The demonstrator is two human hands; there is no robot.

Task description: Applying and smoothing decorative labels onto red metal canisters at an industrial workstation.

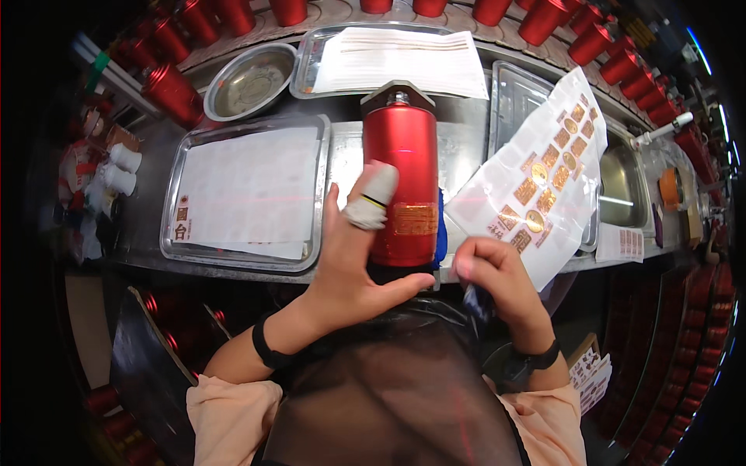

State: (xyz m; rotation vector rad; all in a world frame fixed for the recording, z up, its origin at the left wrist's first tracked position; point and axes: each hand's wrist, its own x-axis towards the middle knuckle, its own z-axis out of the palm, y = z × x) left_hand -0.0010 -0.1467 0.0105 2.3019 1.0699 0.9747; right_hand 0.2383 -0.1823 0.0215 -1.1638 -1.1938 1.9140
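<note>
A glossy red bottle (pixel 402 163) stands in front of me, a dark angular bracket (pixel 399 95) at its neck. Low on its side is a gold-printed label (pixel 416 219). My left hand (pixel 350 248) is at the bottle's left side, fingers stretched and thumb spread below its base. One finger, wrapped in white with a dark and yellow band, overlaps the bottle. My right hand (pixel 497 276) is closed with curled fingers, right of the bottle's base; what is in it, if anything, is hidden. Beside it slants a white sheet of gold stickers (pixel 556 182).
A metal tray (pixel 322 194) with white sheets lies at left, a metal bowl (pixel 252 84) behind it. Another tray (pixel 305 66) holds a paper stack (pixel 400 62). A sink (pixel 625 186) is at right. Several red bottles (pixel 544 22) line the back. Blue cloth (pixel 440 233) sits behind the bottle.
</note>
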